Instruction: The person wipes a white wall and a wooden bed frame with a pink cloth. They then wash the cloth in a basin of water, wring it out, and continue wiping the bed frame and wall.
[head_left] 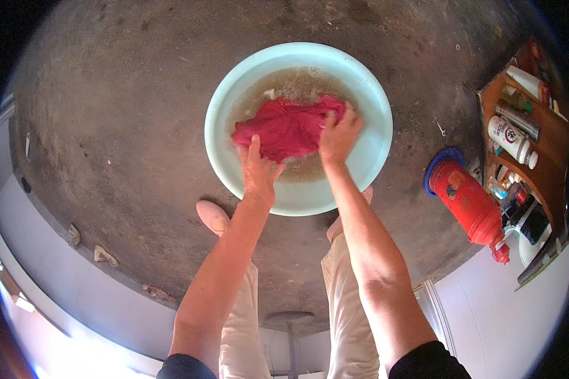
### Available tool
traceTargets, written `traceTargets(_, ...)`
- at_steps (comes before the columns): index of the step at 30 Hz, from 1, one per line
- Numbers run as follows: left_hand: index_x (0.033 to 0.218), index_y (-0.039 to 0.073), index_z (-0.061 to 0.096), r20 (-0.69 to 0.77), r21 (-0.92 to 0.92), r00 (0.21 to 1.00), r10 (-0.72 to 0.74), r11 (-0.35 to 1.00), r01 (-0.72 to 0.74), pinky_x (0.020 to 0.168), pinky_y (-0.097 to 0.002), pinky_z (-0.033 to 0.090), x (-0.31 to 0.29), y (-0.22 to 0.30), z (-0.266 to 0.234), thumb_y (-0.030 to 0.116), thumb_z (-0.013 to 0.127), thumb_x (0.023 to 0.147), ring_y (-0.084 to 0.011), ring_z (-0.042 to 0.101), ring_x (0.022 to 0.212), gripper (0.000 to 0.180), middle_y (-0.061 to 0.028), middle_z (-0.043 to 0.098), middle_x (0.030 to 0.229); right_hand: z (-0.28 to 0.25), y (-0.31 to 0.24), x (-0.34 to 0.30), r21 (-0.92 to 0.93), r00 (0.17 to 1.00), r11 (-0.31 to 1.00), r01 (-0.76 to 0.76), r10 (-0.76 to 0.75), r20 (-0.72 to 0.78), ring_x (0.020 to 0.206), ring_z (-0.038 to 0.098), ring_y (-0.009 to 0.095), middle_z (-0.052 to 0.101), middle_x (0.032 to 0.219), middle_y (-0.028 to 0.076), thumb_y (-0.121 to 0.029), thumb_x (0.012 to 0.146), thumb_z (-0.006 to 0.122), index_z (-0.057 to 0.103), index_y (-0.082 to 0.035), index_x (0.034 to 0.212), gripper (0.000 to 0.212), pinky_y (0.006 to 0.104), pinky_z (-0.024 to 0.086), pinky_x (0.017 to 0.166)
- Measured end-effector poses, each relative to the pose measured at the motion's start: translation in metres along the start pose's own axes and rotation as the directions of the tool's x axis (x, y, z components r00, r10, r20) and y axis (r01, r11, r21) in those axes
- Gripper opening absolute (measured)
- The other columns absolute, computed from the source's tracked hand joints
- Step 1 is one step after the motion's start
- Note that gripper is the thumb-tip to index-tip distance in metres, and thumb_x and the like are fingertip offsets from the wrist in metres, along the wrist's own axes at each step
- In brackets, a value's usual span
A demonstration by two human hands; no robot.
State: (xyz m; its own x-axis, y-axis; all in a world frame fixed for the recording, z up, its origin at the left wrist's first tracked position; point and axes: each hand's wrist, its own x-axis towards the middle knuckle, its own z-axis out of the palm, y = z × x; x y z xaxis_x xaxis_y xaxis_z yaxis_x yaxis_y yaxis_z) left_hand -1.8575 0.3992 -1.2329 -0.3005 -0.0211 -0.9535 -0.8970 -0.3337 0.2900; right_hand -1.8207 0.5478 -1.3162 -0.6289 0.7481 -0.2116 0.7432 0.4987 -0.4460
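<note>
A wet red cloth lies bunched in cloudy, brownish water inside a pale aqua basin. My left hand grips its near left edge, with some fingers hidden by the cloth and the water. At the cloth's right end, my right hand has its fingers curled over the fabric, slightly blurred. Both forearms reach over the near rim, and a little foam floats beyond the cloth.
The basin stands on a dark, stained floor, just ahead of my pink shoes. To the right are a red thermos flask with a blue base and a wooden shelf holding bottles, including a white bottle.
</note>
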Motion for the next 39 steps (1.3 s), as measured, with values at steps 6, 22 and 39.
traceTargets(6, 0.150, 0.023, 0.025, -0.040, 0.078, 0.995, -0.087, 0.993, 0.090, 0.105, -0.0560, 0.037, 0.014, 0.002, -0.013, 0.063, 0.057, 0.087, -0.0343, 0.036, 0.134, 0.082, -0.0074, 0.026, 0.153, 0.005, 0.004, -0.005, -0.039, 0.934, 0.986, 0.163, -0.141, 0.329, 0.120, 0.045, 0.053, 0.019, 0.151, 0.027, -0.010, 0.081, 0.067, 0.039, -0.020, 0.141, 0.067, 0.0575, 0.045, 0.093)
traceTargets(22, 0.136, 0.016, 0.045, 0.726, -0.497, 0.661, 0.187, 0.808, 0.317, 0.100, -0.0408, 0.044, 0.046, -0.046, -0.007, 0.044, 0.044, 0.099, -0.0259, 0.051, 0.115, 0.047, -0.0086, 0.055, 0.120, -0.081, -0.101, -0.067, 0.379, 0.882, 0.864, 0.331, -0.426, 0.202, 0.076, 0.058, 0.034, 0.054, 0.089, 0.012, -0.029, 0.074, 0.080, 0.055, -0.005, 0.085, 0.037, 0.0449, 0.046, 0.064)
traceTargets(39, 0.153, 0.023, 0.020, -0.071, 0.000, 0.986, -0.149, 0.989, 0.150, 0.104, -0.0503, 0.041, 0.005, -0.004, -0.012, 0.061, 0.065, 0.083, -0.0356, 0.037, 0.135, 0.092, -0.0153, 0.019, 0.156, 0.002, -0.014, -0.015, -0.026, 0.948, 0.979, -0.202, 0.202, 0.248, 0.117, 0.054, 0.039, 0.047, 0.132, 0.024, -0.028, 0.079, 0.075, 0.046, -0.007, 0.136, 0.067, 0.0474, 0.045, 0.097)
